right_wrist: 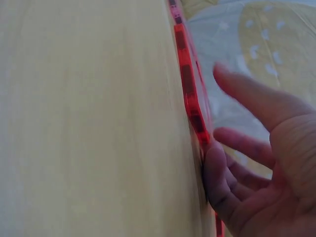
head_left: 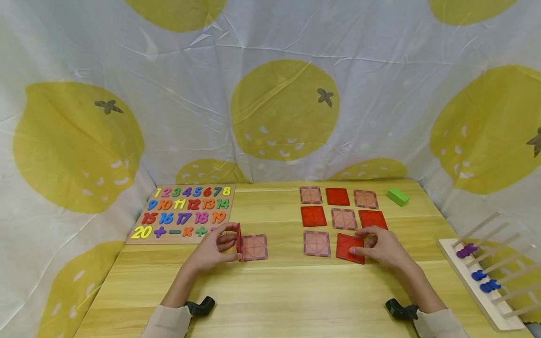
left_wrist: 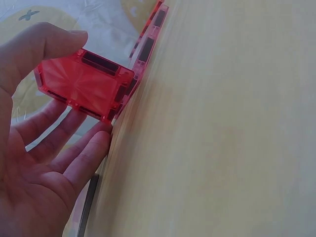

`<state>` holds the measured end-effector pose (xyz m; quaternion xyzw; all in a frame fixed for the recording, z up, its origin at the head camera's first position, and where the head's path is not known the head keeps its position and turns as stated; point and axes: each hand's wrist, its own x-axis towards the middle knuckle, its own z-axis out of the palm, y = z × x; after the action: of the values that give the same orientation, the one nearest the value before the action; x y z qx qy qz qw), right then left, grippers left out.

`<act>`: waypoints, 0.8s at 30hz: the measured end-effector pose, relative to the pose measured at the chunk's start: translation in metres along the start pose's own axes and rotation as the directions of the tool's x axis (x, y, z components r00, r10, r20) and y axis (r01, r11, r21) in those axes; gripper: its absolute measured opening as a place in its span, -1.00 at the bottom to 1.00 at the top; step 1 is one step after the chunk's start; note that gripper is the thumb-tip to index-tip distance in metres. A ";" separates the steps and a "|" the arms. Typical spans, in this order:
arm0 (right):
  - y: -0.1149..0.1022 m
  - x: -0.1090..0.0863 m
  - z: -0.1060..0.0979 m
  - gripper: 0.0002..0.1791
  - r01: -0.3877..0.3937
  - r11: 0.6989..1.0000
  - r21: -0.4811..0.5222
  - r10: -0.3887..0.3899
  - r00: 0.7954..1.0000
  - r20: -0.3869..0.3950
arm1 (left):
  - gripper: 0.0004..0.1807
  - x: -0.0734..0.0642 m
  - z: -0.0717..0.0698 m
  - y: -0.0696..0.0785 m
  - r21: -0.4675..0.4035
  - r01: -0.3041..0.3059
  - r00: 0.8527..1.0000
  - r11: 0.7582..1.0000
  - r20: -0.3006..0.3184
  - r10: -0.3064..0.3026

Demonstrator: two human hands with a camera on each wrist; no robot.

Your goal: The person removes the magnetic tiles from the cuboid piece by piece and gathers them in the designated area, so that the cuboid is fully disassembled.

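Between thumb and fingers, my left hand (head_left: 215,249) pinches a red square magnetic tile (left_wrist: 81,84) stood on edge. This tile is at the left edge of a flat pink tile (head_left: 255,247). My right hand (head_left: 382,246) is at another red tile (head_left: 348,244) that lies flat in the front row on the right. In the right wrist view, its fingertips (right_wrist: 216,158) touch or nearly touch that tile's near edge, and the thumb stands apart above it. More pink tiles (head_left: 317,243) and red tiles (head_left: 313,216) lie flat in rows there, alternating in colour.
A number puzzle board (head_left: 181,213) with coloured digits and signs lies at the back left. A green block (head_left: 398,196) sits at the back right. A wooden bead rack (head_left: 477,286) with pegs and purple and blue beads stands along the right edge. A lemon-print cloth (head_left: 287,42) hangs behind.
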<state>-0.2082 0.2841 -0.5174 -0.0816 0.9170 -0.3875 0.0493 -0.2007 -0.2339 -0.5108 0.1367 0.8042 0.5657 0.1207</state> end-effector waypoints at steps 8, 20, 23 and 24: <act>0.002 -0.001 -0.002 -0.31 0.103 0.995 -0.020 -0.101 0.993 0.062 | -0.09 0.000 0.000 0.000 0.006 -0.004 1.000 1.000 0.000 0.004; -0.004 -0.004 -0.004 -0.33 0.105 0.994 -0.012 -0.105 0.994 0.011 | -0.10 0.002 -0.001 -0.002 0.010 -0.056 0.998 0.998 0.011 0.056; -0.009 -0.005 -0.004 -0.37 0.123 0.992 -0.009 -0.123 0.992 -0.011 | -0.09 0.001 0.000 -0.003 0.010 -0.072 0.997 0.997 0.014 0.072; -0.010 -0.004 -0.004 -0.39 0.132 0.991 -0.007 -0.132 0.991 -0.016 | -0.09 0.001 0.000 -0.003 0.009 -0.078 0.997 0.997 0.017 0.078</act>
<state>-0.2033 0.2809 -0.5072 -0.1389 0.9110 -0.3879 0.0159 -0.2020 -0.2340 -0.5137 0.1732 0.8001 0.5648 0.1043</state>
